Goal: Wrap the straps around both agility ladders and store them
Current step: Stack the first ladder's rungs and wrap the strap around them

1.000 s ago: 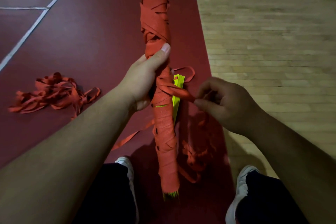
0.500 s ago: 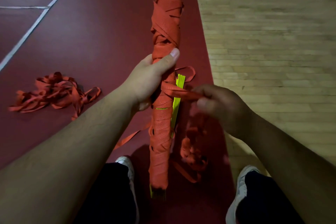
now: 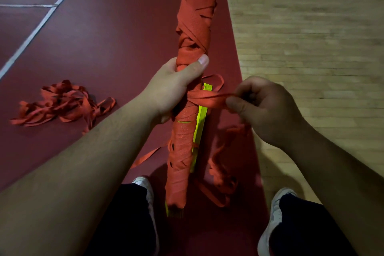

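Observation:
A long bundle of yellow-green ladder rungs wrapped in orange strap [image 3: 195,27] runs up the middle of the view. My left hand [image 3: 176,87] grips it at mid-length, thumb across the front. My right hand [image 3: 261,108] pinches the free orange strap [image 3: 207,97], pulled taut sideways from the bundle just below my left hand. Yellow-green rung edges [image 3: 200,122] show on the bundle's right side. Loose strap [image 3: 222,174] trails down to the floor under my right hand.
A second heap of tangled orange strap [image 3: 62,102] lies on the dark red floor at left. White court lines [image 3: 37,27] cross the far left. Light wooden flooring [image 3: 311,37] fills the right. My two shoes [image 3: 278,210] stand below the bundle.
The bundle has tilted, its top swinging right and its lower end left. My right hand has drawn the strap further out to the right, and a new turn lies below my left hand.

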